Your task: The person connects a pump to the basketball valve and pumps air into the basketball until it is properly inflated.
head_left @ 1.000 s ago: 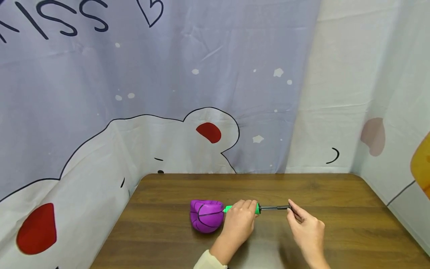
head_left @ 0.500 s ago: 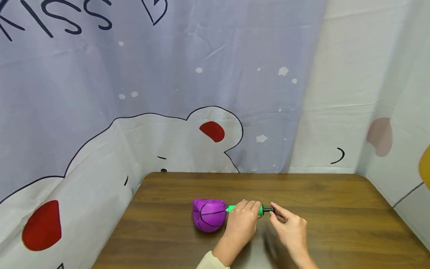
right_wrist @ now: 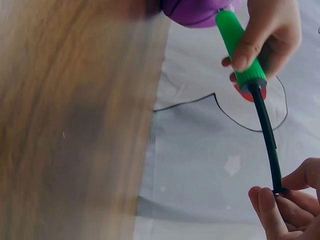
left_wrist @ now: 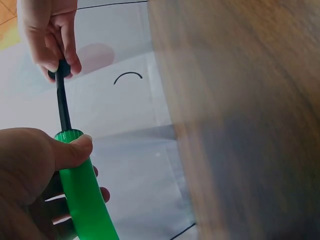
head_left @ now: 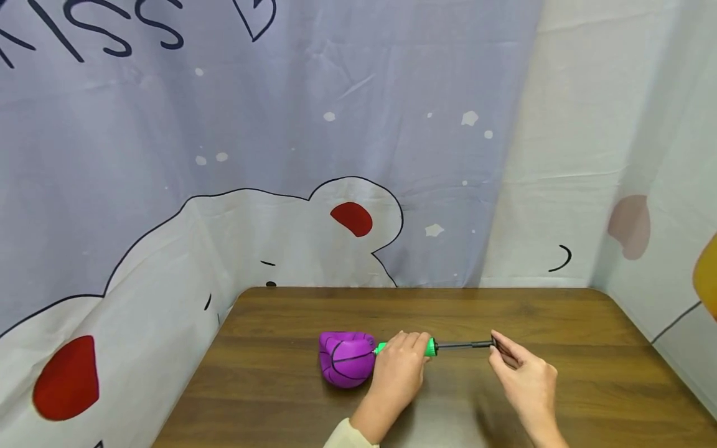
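A purple ball (head_left: 346,361) with black lines, partly caved in at its top left, sits on the wooden table. My left hand (head_left: 399,372) grips the green barrel of a hand pump (left_wrist: 87,195), thumb along its side near the ribbed end cap. The pump's narrow tip meets the ball's right side. Out to the right, my right hand (head_left: 526,376) pinches the black handle at the end of the pump's rod between thumb and fingers. The black rod (right_wrist: 267,135) stands far out of the barrel. Much of the barrel is hidden behind my left hand in the head view.
The wooden table (head_left: 269,410) stretches around both hands. Behind it and along both sides hangs a printed curtain (head_left: 313,124) with cartoon shapes, meeting the table's far edge.
My right hand pushed the rod left into the barrel, then drew it back out to the right, slightly farther than at first. My left hand and the ball stay nearly in place.
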Motion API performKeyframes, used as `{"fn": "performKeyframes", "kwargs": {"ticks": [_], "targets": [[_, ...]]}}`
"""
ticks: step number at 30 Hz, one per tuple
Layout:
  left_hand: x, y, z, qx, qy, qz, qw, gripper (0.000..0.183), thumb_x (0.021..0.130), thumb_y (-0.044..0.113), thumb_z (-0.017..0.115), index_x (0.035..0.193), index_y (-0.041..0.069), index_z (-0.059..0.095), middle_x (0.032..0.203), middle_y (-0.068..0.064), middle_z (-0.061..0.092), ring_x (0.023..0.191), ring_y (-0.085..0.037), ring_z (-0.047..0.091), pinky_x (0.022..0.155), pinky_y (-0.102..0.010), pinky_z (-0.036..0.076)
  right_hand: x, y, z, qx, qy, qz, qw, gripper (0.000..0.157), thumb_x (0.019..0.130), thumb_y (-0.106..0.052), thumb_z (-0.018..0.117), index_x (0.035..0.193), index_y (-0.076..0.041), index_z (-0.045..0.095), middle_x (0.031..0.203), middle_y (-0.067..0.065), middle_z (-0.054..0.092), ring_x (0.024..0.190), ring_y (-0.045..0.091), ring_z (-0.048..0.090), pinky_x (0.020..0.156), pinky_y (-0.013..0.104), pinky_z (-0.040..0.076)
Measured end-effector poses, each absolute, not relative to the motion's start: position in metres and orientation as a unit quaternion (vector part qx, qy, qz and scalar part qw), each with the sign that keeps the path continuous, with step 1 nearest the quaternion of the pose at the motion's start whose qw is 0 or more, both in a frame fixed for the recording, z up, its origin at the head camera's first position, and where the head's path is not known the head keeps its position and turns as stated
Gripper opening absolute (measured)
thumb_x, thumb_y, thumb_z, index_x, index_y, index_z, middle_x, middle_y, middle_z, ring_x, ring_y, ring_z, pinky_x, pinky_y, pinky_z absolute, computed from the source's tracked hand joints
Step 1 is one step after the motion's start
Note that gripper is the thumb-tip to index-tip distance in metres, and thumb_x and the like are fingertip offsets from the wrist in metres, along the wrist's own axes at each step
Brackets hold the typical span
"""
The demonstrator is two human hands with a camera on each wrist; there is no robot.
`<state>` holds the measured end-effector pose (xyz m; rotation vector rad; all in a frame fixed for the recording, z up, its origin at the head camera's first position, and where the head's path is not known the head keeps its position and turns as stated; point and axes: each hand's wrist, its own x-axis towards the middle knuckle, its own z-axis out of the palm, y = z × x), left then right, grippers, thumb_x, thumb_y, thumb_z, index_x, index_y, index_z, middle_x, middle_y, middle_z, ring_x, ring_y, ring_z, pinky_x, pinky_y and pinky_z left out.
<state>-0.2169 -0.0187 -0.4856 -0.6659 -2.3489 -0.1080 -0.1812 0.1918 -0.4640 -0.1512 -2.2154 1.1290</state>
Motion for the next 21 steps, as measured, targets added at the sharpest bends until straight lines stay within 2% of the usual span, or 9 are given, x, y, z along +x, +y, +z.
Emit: {"fn": "performKeyframes", "kwargs": {"ticks": [9,17,18,21], "targets": [[-0.218,-0.020,-0.488,-0.258,-0.899,-0.052,0.351,0.039,0.076,0.027,0.086,0.109,0.016,0.067,0.098,0.005,0.071,0.092,-0.013,0.068,0.099,-0.031,0.055,-0.179,0.201,-0.461,-0.078,-0.848,0.425,0.306,0.030,0.085,-0.009,0.074,0.113,-0.015,0.079,0.102,0.007,0.076,0.072,-0.028,0.053,0.055,0.003,0.046],[-0.215,-0.020,-0.484,-0.249,-0.902,-0.022,0.351,0.041,0.074,0.026,0.088,0.109,0.015,0.069,0.100,0.005,0.072,0.092,-0.013,0.068,0.098,-0.032,0.056,-0.179,0.189,-0.471,-0.061,-0.851,0.398,0.337,0.028,0.086,-0.008,0.074,0.113,-0.012,0.079,0.096,0.007,0.077,0.072,-0.028,0.051,0.055,0.002,0.044],[-0.214,-0.019,-0.483,-0.249,-0.903,-0.016,0.351,0.041,0.074,0.026,0.088,0.109,0.015,0.070,0.100,0.005,0.072,0.093,-0.014,0.068,0.098,-0.033,0.056,-0.179,0.185,-0.472,-0.057,-0.851,0.392,0.345,0.028,0.085,-0.008,0.074,0.112,-0.012,0.079,0.095,0.007,0.077,0.072,-0.026,0.052,0.057,0.004,0.047],[-0.213,-0.017,-0.482,-0.250,-0.903,-0.003,0.350,0.042,0.073,0.025,0.087,0.110,0.013,0.071,0.102,0.004,0.073,0.093,-0.015,0.068,0.097,-0.033,0.056,-0.180,0.171,-0.475,-0.051,-0.851,0.372,0.367,0.029,0.083,-0.007,0.074,0.111,-0.014,0.080,0.089,0.004,0.078,0.072,-0.012,0.063,0.059,0.020,0.057]]}}
